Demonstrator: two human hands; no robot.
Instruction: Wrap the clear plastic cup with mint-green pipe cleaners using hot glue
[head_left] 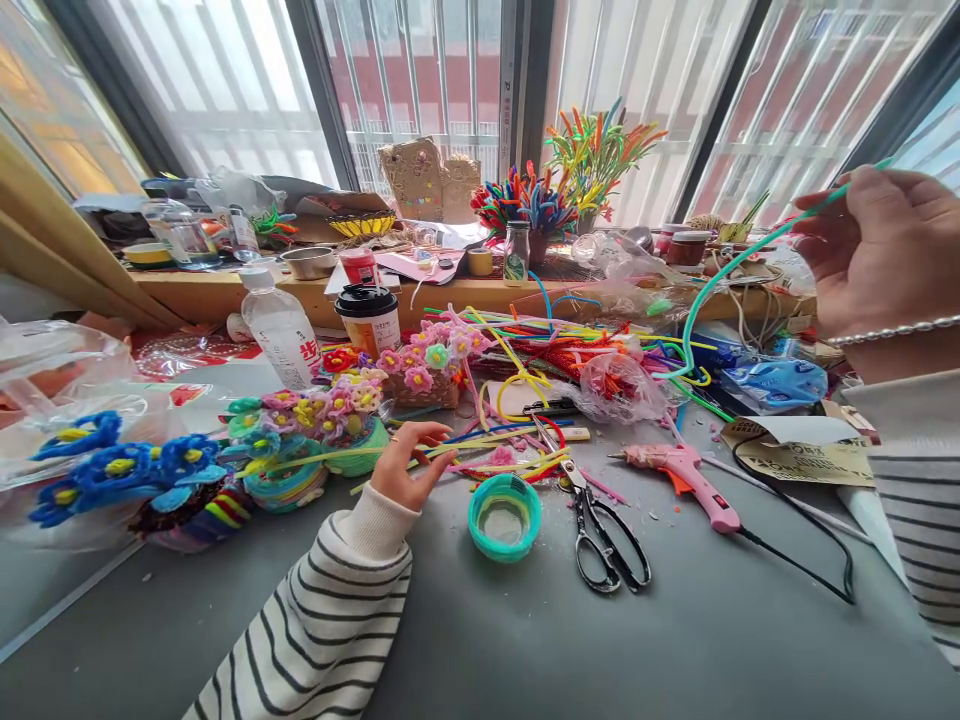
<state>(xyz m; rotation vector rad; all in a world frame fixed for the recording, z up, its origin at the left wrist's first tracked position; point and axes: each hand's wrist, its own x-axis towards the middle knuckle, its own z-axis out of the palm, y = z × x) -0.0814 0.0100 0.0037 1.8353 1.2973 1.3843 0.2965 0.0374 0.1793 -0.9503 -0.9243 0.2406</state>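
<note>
My right hand (877, 245) is raised at the right, its fingers closed on a teal pipe cleaner (703, 295). The pipe cleaner bends down toward the pile of coloured pipe cleaners (517, 355). Low over the table, my left hand (411, 465) has its fingers curved and apart, with nothing visible in them. Yellow pipe cleaners (480, 435) lie close to its fingertips. To its right stands a small round teal pot (505, 518) wrapped in pipe cleaner. Black-handled scissors (604, 530) lie beside the pot, blades pointing away from me.
A pink glue gun (686, 480) with a black cord rests at the right. Pots of pipe-cleaner flowers (127, 470) line the left, near a plastic bottle (279, 325) and a lidded paper cup (367, 318). Behind, a cluttered wooden ledge (217, 300) runs below the windows.
</note>
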